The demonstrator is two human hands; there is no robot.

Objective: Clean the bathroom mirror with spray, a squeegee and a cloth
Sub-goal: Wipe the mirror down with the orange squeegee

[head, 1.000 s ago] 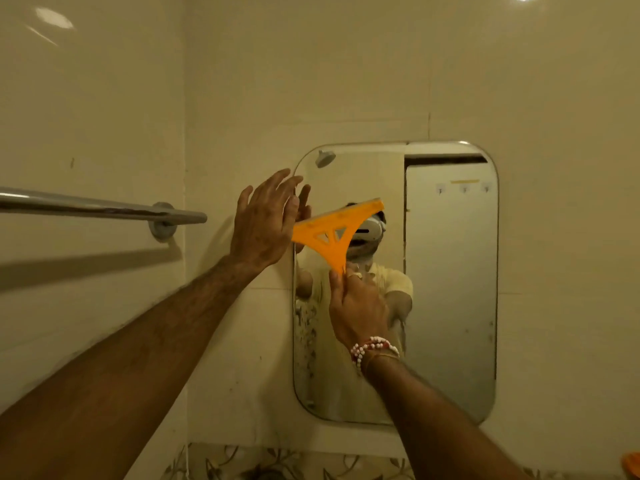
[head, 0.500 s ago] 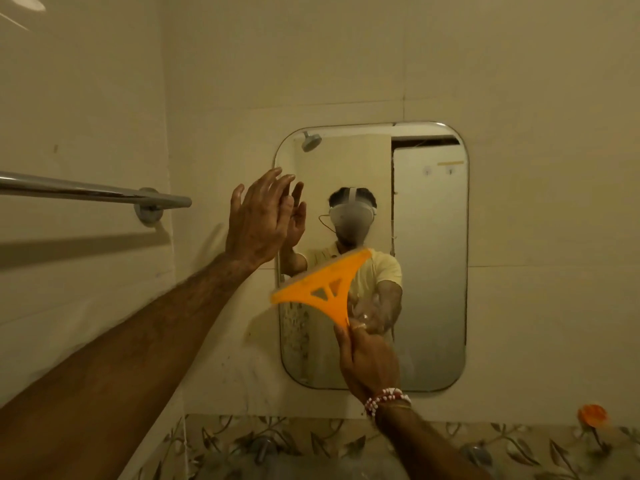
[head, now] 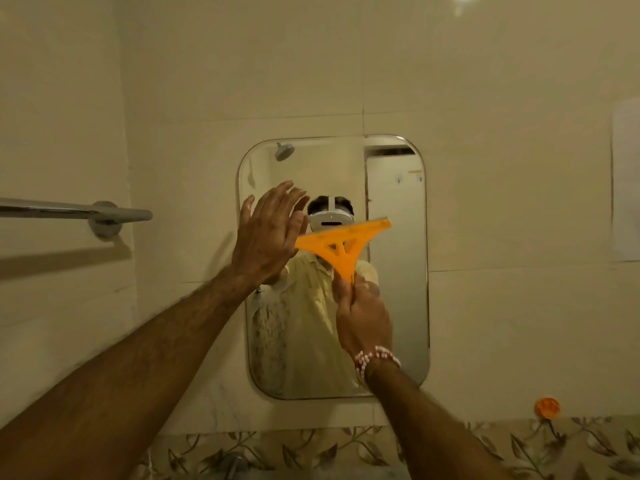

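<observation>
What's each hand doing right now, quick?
Left hand: open, holding nothing.
Right hand: closed round the orange squeegee handle.

I find no text, brand or number that I can read anywhere. The pale sheet (head: 626, 178) on the wall at the right edge looks blank and blurred to me. The small yellow strip (head: 415, 171) reflected in the upper right of the mirror (head: 408, 306) is too small to make out.
</observation>
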